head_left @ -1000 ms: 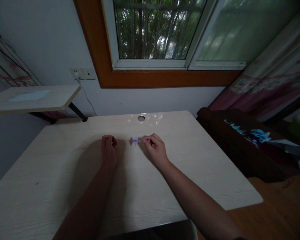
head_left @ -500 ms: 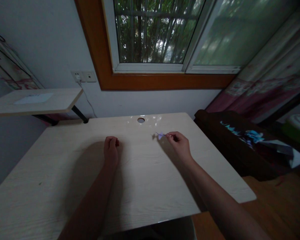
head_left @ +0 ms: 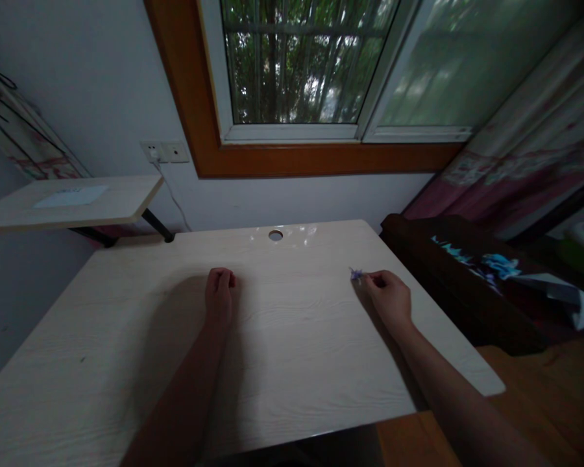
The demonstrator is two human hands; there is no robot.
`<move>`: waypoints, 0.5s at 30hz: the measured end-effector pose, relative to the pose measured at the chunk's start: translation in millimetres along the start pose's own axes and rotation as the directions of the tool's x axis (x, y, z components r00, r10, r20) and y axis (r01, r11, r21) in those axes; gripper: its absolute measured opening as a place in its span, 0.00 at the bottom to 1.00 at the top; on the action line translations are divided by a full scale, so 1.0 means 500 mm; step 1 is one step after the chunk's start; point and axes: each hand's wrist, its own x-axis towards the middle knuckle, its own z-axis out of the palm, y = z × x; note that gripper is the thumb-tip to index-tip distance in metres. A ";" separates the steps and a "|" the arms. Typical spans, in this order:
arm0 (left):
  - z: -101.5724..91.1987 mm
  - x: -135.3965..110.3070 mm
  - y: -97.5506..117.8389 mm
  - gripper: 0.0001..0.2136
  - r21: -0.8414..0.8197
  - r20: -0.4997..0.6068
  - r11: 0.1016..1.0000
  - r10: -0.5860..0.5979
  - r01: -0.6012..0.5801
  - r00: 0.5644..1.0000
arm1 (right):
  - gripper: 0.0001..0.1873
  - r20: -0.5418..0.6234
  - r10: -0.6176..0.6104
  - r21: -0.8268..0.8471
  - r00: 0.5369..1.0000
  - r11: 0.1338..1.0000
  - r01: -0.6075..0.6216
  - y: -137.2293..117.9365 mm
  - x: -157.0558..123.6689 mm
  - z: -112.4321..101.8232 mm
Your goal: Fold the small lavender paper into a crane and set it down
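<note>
My right hand rests on the pale wooden desk toward its right side, fingers pinched on a tiny folded purple paper piece that pokes out to the left of my fingertips. My left hand lies near the desk's middle, curled into a loose fist, with nothing visible in it. The two hands are well apart.
A round cable hole sits near the desk's far edge. A small side table stands at the left, under a wall socket. Dark furniture with cloth lies past the right edge. A window is ahead.
My right hand has carried the purple paper piece from the desk's middle, beside the left hand, out to the right side. The left hand has stayed put.
</note>
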 end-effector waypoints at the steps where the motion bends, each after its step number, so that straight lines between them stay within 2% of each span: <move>1: 0.000 0.000 -0.001 0.07 0.002 0.001 1.000 0.004 -0.004 1.000 | 0.21 0.005 0.001 -0.014 1.000 1.000 -0.001 0.001 -0.001 -0.001; 7: -0.002 0.000 -0.004 0.07 0.036 0.007 0.999 0.033 -0.034 0.999 | 0.20 0.044 0.007 -0.045 0.999 0.999 -0.005 0.003 -0.005 -0.003; 15: 0.000 -0.002 0.007 0.07 0.040 -0.009 0.999 0.002 -0.002 1.000 | 0.17 0.137 -0.012 -0.021 0.991 1.000 0.016 0.003 -0.019 -0.008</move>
